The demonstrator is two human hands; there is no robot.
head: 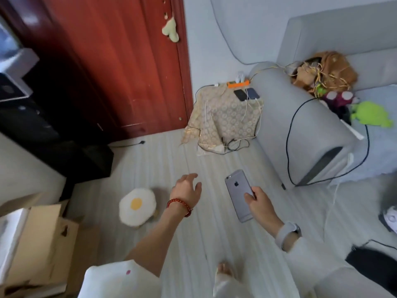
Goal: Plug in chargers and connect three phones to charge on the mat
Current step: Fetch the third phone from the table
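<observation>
My right hand [261, 204] grips a grey phone [237, 191] back side up, held over the floor. My left hand [187, 189] hangs beside it with relaxed fingers and holds nothing. Farther ahead a patterned beige mat [223, 119] drapes over a low stand by the wall. Two dark phones [246, 94] lie side by side at its far end. Behind them sits an orange power strip [238, 83] with white chargers [240, 77] plugged in. White cables [247, 112] trail from there down over the mat to the floor.
A grey sofa [311, 130] stands to the right of the mat, with a black cable, soft toys and a tangle of wires on it. A red door [120, 61] is on the left. An egg-shaped cushion [137, 204] and cardboard boxes [36, 237] lie on the floor.
</observation>
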